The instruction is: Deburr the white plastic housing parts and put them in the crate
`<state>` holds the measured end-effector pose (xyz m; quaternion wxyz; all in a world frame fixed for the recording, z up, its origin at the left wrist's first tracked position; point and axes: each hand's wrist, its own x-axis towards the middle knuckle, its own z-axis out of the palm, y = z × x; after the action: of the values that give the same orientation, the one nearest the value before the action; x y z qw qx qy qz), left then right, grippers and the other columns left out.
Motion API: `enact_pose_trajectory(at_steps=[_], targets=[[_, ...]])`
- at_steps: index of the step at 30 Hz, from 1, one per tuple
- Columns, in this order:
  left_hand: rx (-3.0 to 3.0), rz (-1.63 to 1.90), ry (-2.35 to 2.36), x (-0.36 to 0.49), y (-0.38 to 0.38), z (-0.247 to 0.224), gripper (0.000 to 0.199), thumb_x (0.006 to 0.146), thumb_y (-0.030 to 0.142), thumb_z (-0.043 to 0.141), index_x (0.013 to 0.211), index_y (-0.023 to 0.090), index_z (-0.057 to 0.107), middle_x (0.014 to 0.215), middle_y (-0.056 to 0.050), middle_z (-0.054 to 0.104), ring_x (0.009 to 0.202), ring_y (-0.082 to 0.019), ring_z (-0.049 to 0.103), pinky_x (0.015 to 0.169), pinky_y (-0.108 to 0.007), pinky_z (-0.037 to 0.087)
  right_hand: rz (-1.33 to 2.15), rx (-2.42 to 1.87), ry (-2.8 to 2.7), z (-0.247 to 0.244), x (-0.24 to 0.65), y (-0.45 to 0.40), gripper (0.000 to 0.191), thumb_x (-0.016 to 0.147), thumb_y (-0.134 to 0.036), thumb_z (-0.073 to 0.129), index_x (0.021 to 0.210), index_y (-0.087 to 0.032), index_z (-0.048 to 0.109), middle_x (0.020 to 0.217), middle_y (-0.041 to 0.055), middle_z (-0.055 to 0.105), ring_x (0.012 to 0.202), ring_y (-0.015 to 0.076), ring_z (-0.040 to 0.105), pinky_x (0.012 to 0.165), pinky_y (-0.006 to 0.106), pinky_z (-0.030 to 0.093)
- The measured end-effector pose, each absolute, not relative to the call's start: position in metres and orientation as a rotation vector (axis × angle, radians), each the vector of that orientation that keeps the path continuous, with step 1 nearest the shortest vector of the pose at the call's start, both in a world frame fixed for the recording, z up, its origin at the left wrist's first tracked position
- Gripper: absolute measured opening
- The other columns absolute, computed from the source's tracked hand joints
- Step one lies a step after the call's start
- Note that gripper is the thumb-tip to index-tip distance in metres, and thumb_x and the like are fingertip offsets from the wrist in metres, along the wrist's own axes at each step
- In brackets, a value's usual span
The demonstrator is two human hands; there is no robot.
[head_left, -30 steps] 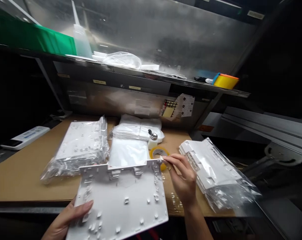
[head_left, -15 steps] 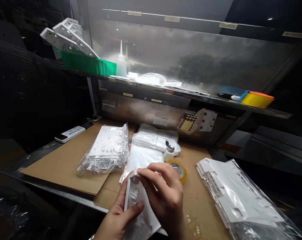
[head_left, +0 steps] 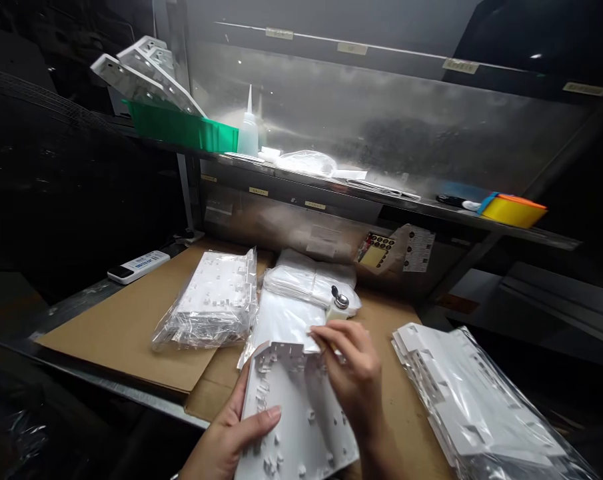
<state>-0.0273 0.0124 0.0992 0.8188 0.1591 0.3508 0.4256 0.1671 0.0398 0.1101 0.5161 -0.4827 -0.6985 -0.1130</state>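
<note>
My left hand (head_left: pixel 234 430) grips a white plastic panel (head_left: pixel 301 407) by its left edge, thumb over the inner face. Small clips and posts stud that face, which is turned up towards me. At the panel's top right edge, my right hand (head_left: pixel 354 370) is closed in a pinch. A small whitish bit shows at its fingertips, too small to name. Just beyond the hands lie clear plastic bags (head_left: pixel 291 313) and a pump bottle (head_left: pixel 338 305) with a metal top, its lid flipped up.
Bagged stacks of white panels lie on the left (head_left: pixel 214 290) and right (head_left: pixel 476 393). Brown cardboard (head_left: pixel 131 327) covers the bench. A white handheld device (head_left: pixel 138 267) rests at the left. On the shelf above stand a green bin (head_left: pixel 181 130), a squeeze bottle (head_left: pixel 248 137) and yellow tape (head_left: pixel 514 210).
The panel has turned so that its inner face shows more broadly. My right hand has moved right along the top edge, still pinched. The roll of yellow tape behind it is now hidden.
</note>
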Motion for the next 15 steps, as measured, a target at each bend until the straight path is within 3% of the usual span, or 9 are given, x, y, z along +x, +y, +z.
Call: enact_pose_trajectory(at_steps=[2, 5, 9, 11, 13, 15], targets=[[0.315, 0.909, 0.743, -0.037, 0.015, 0.102, 0.114, 0.071, 0.012, 0.087, 0.159, 0.039, 0.019, 0.121, -0.011, 0.075, 0.107, -0.039, 0.072, 0.096, -0.052, 0.058, -0.232, -1.274, -1.57, 0.093, 0.199, 0.049, 0.015, 0.097, -0.024, 0.064, 0.108, -0.023, 0.074, 0.099, 0.006, 0.071, 0.092, 0.0214, 0.064, 0.081, 0.036, 0.05], [0.284, 0.905, 0.739, -0.052, 0.021, 0.105, 0.117, 0.071, 0.01, 0.086, 0.16, 0.037, 0.016, 0.114, -0.012, 0.078, 0.107, -0.04, 0.072, 0.093, -0.053, 0.059, -0.144, -1.598, -1.414, 0.059, 0.248, 0.064, 0.026, 0.094, -0.045, 0.064, 0.101, -0.023, 0.075, 0.091, 0.0054, 0.072, 0.083, 0.0228, 0.063, 0.074, 0.036, 0.048], [0.305, 0.908, 0.762, -0.067, 0.026, 0.104, 0.115, 0.068, 0.012, 0.088, 0.159, 0.037, 0.022, 0.12, -0.012, 0.076, 0.108, -0.04, 0.071, 0.095, -0.051, 0.059, -0.023, -1.718, -1.378, 0.023, 0.282, 0.073, 0.038, 0.077, -0.061, 0.074, 0.073, -0.023, 0.074, 0.069, 0.0037, 0.069, 0.069, 0.0237, 0.056, 0.067, 0.036, 0.045], [0.314, 0.899, 0.762, -0.072, 0.028, 0.101, 0.11, 0.069, 0.011, 0.087, 0.158, 0.037, 0.027, 0.124, -0.012, 0.074, 0.108, -0.04, 0.071, 0.096, -0.052, 0.058, 0.012, -1.717, -1.347, 0.019, 0.28, 0.066, 0.043, 0.076, -0.065, 0.072, 0.072, -0.023, 0.076, 0.082, 0.0079, 0.073, 0.081, 0.0277, 0.06, 0.077, 0.043, 0.049], [0.308, 0.871, 0.776, -0.075, 0.028, 0.096, 0.108, 0.069, 0.008, 0.085, 0.157, 0.036, 0.029, 0.126, -0.012, 0.073, 0.108, -0.04, 0.071, 0.097, -0.052, 0.057, 0.039, -1.704, -1.295, 0.023, 0.267, 0.05, 0.048, 0.084, -0.066, 0.063, 0.087, -0.022, 0.08, 0.102, 0.0119, 0.074, 0.097, 0.0303, 0.063, 0.086, 0.046, 0.05], [0.302, 0.836, 0.784, -0.075, 0.028, 0.088, 0.106, 0.071, 0.009, 0.084, 0.157, 0.036, 0.03, 0.125, -0.012, 0.074, 0.108, -0.04, 0.072, 0.097, -0.053, 0.057, 0.297, -1.642, -1.184, 0.028, 0.247, 0.023, 0.049, 0.092, -0.063, 0.056, 0.103, -0.022, 0.079, 0.115, 0.0131, 0.073, 0.106, 0.0297, 0.066, 0.088, 0.044, 0.054]])
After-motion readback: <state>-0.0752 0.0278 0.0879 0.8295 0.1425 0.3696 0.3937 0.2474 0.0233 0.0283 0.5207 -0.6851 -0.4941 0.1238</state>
